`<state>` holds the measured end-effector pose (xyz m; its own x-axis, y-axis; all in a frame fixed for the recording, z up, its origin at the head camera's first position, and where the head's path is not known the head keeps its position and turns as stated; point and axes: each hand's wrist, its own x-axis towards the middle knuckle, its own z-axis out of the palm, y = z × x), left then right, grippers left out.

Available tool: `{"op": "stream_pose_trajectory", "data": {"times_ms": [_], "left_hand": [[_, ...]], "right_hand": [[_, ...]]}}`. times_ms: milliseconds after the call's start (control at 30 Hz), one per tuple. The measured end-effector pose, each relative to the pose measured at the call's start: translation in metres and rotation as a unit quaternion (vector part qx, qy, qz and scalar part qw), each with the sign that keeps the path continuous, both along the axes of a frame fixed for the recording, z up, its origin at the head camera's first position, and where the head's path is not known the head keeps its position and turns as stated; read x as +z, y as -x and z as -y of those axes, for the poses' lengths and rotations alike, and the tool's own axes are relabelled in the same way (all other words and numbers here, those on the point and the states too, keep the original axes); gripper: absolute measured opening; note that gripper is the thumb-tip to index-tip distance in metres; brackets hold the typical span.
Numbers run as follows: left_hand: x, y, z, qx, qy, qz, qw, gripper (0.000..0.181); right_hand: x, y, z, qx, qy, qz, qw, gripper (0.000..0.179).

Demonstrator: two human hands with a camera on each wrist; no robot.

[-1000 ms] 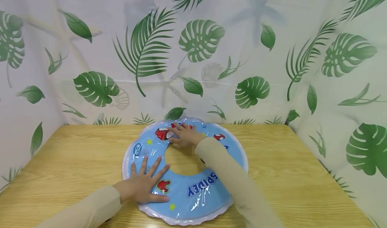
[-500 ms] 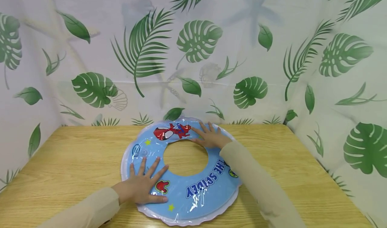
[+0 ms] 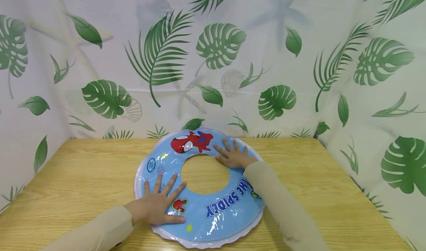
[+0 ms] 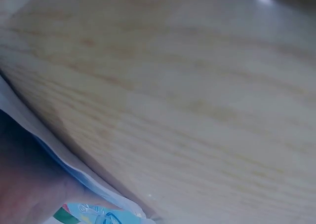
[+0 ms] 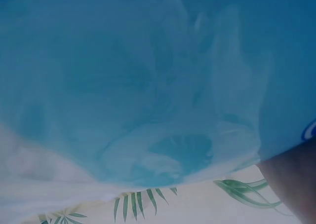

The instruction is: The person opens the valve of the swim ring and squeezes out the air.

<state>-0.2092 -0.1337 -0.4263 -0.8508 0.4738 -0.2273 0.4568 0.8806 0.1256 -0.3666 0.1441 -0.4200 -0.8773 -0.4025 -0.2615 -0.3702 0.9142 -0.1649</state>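
Note:
A blue inflatable swim ring (image 3: 213, 206) with a white wavy edge lies flat on the wooden table, looking only partly filled. Printed on it are a red cartoon figure, stars and the word SPIDEY. My left hand (image 3: 156, 204) rests with spread fingers on its left front part. On the far right part lies my right hand (image 3: 234, 156), fingers straight and apart. A clear valve (image 3: 161, 168) shows beyond my left fingertips. In the right wrist view the wrinkled blue plastic (image 5: 148, 76) fills most of the picture. The left wrist view shows mostly tabletop, with part of the hand (image 4: 29, 184) at lower left.
The light wooden table (image 3: 83, 169) reaches back to a white curtain (image 3: 213, 107) with green leaf prints. This curtain also stands along the left and right sides. The ring's far edge comes close to the back curtain.
My right hand has moved from the ring's far middle to its far right part, uncovering the red figure. My left hand has stayed in place on the ring.

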Motion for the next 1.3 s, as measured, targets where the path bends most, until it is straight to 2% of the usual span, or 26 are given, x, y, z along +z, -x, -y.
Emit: {"op": "stream_pose_trajectory", "data": {"times_ms": [333, 533, 633, 700, 767, 933, 1033, 1133, 1300], "left_hand": [[0.004, -0.003, -0.004, -0.006, 0.011, 0.006, 0.9999, 0.096], [0.014, -0.003, -0.006, -0.002, 0.027, 0.006, 0.9996, 0.099], [0.018, -0.002, -0.007, -0.011, 0.023, 0.003, 0.9997, 0.099], [0.02, -0.002, -0.009, -0.034, 0.008, -0.001, 0.9994, 0.096], [0.023, -0.003, -0.013, -0.071, -0.019, -0.006, 0.9972, 0.088], [0.026, -0.009, -0.04, -0.162, -0.067, -0.023, 0.9843, 0.073], [0.023, -0.013, -0.061, -0.197, -0.072, -0.024, 0.9775, 0.072], [0.018, -0.016, -0.078, -0.231, -0.071, -0.04, 0.9696, 0.073], [0.011, -0.015, -0.094, -0.268, -0.041, -0.095, 0.958, 0.073]], "right_hand": [[-0.004, -0.003, -0.002, 0.004, -0.013, 0.02, 0.9997, 0.055], [-0.007, -0.002, 0.002, -0.001, -0.017, 0.017, 0.9997, 0.054], [-0.007, -0.001, 0.003, -0.004, -0.021, 0.018, 0.9996, 0.054], [-0.008, -0.001, 0.004, -0.005, -0.022, 0.02, 0.9995, 0.054], [-0.008, -0.001, 0.005, -0.006, -0.025, 0.019, 0.9995, 0.055], [-0.007, -0.002, 0.006, -0.008, -0.025, 0.013, 0.9996, 0.054], [-0.006, -0.002, 0.006, -0.009, -0.022, 0.012, 0.9996, 0.054], [-0.006, -0.003, 0.006, -0.008, -0.021, 0.011, 0.9997, 0.054], [-0.005, -0.002, 0.004, -0.008, -0.016, 0.007, 0.9998, 0.054]]}}
